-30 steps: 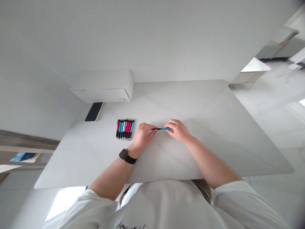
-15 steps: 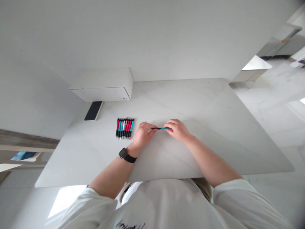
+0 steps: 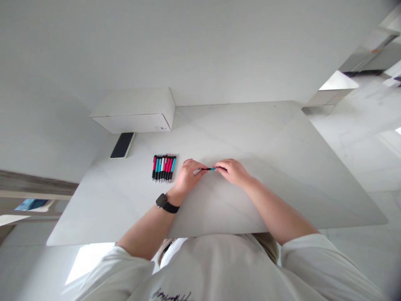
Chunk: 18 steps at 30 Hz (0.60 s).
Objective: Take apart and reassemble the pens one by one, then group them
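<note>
Level between both hands lies a teal and black pen (image 3: 209, 169), held just above or on the table. My left hand (image 3: 188, 174) is closed in a pinch on its black end. At the teal end, my right hand (image 3: 232, 170) pinches the barrel, with its fingertips covering most of the teal part. Left of my left hand, a row of pens (image 3: 163, 169) rests side by side, their silver tips toward me. Their barrels are red, teal and white with black grips.
A white box (image 3: 134, 121) stands against the wall at the back left of the white marbled table (image 3: 282, 175). In front of it lies a phone (image 3: 123, 145) with a dark screen. A black watch (image 3: 166, 203) is on my left wrist.
My right hand has slid slightly left along the pen, so less of the teal barrel shows. The left hand holds its place, and the row of pens stays put.
</note>
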Motion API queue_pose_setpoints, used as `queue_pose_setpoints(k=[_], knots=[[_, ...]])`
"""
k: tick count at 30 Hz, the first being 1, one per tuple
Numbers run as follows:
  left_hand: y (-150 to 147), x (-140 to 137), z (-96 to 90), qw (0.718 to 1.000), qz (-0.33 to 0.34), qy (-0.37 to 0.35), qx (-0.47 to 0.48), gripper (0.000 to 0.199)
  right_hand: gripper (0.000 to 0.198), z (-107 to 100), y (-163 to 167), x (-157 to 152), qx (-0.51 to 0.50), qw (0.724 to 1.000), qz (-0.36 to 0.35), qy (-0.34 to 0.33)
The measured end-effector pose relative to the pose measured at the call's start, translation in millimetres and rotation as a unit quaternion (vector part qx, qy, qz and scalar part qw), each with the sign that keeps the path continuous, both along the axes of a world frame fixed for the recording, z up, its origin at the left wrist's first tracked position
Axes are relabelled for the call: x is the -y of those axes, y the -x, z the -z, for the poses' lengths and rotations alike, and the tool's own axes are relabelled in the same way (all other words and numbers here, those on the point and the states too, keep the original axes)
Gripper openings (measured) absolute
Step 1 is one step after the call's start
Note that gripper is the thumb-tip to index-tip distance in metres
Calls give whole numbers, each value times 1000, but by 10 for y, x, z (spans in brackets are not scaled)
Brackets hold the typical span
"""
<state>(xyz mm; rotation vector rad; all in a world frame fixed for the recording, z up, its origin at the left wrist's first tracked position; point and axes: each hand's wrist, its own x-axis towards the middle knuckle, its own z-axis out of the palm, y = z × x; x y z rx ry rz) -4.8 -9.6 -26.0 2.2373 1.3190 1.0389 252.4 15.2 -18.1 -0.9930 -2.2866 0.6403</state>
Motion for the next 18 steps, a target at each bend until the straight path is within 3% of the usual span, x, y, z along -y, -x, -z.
queue_pose_setpoints(k=[5, 18], knots=[[-3, 8, -26, 1000, -2, 2, -4, 13, 11, -52, 10, 48, -4, 999, 23, 38], [5, 9, -22, 1000, -12, 11, 5, 11, 14, -15, -2, 14, 15, 1000, 7, 4]])
